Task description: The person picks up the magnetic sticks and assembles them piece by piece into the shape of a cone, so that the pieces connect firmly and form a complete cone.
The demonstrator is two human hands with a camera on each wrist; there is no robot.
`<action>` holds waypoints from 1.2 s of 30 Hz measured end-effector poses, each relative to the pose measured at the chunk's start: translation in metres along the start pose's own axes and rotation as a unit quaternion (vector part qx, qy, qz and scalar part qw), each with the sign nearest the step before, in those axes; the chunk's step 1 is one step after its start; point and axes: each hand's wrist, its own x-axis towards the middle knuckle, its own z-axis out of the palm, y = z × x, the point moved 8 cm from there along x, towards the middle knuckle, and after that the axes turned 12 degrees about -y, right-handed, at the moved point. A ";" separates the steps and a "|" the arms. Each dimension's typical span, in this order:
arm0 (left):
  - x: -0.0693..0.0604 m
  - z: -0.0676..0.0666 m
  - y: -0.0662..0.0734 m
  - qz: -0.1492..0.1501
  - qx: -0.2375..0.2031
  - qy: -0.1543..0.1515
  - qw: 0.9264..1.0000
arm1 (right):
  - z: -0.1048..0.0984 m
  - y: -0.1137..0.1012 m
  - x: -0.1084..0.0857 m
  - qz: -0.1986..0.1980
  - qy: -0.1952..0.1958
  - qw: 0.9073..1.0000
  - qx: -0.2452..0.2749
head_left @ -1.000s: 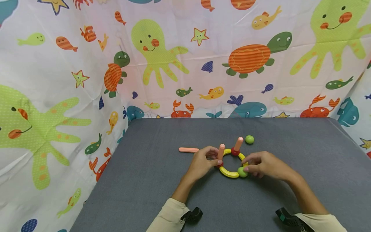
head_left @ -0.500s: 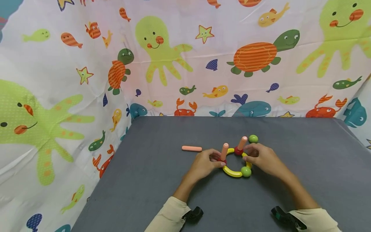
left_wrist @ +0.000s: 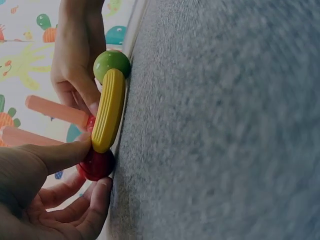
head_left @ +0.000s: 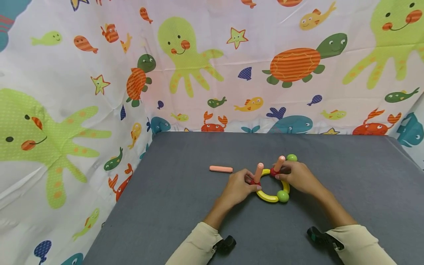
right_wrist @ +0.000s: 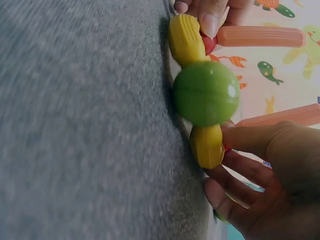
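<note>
A ring of yellow curved bars (head_left: pixel 267 197) lies on the table, joined by a green ball (head_left: pixel 283 196) at its near right and two red balls. From each red ball a peach rod (head_left: pixel 259 172) stands up, slightly tilted. My left hand (head_left: pixel 240 187) pinches the left red ball (left_wrist: pixel 97 165) between thumb and fingers. At the far side, my right hand (head_left: pixel 299 178) pinches the other red ball (head_left: pixel 273 172) at the base of its rod (head_left: pixel 280 162); its fingertips are partly hidden. The right wrist view shows the green ball (right_wrist: pixel 206 93) between two yellow bars.
A loose peach rod (head_left: pixel 221 169) lies left of the ring. Just behind my right hand sits a loose green ball (head_left: pixel 292 157), partly covered. A grey cloth-covered table (head_left: pixel 185 213) meets a printed curtain (head_left: pixel 198 73) at its back and left edges.
My right hand has moved away from me, from beside the near green ball along the yellow bar to the far red ball. My left hand keeps its hold on the left red ball.
</note>
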 end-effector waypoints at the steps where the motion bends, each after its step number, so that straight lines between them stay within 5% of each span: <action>1: 0.000 0.000 0.000 -0.002 -0.002 0.002 1.000 | 0.000 0.001 -0.001 0.003 0.000 1.000 0.000; 12: 0.017 -0.005 -0.001 0.034 -0.018 -0.022 0.999 | -0.005 0.006 -0.021 0.024 0.019 0.999 -0.011; 18: 0.027 -0.005 -0.002 0.021 -0.015 -0.035 0.999 | -0.003 0.005 -0.034 0.027 0.019 0.999 -0.007; 36: 0.060 -0.001 0.018 0.061 0.079 -0.038 0.994 | 0.004 0.012 -0.054 0.062 -0.013 0.998 0.021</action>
